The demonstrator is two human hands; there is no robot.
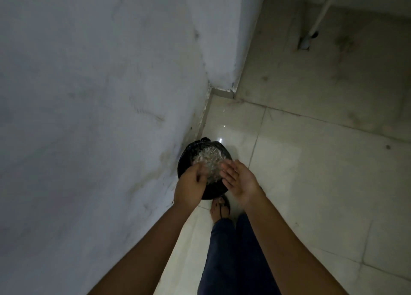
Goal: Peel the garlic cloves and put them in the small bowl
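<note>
A black-lined bin (185, 159) stands on the floor against the wall, and a pale heap of garlic skins (208, 158) lies in it. Both my hands hang over its near rim. My left hand (192, 183) has its fingers loosely curled with blurred pale bits at the fingertips. My right hand (239, 179) is spread flat with straight fingers, palm turned toward the left hand, and holds nothing. No garlic cloves or small bowl are in view.
A grey wall (100, 94) fills the left side and juts out at a corner (231, 90) beyond the bin. Glossy beige floor tiles (311, 172) stretch to the right. My sandalled foot (220, 208) and dark trouser legs are just behind the bin. A white pipe (320, 14) runs at the far right.
</note>
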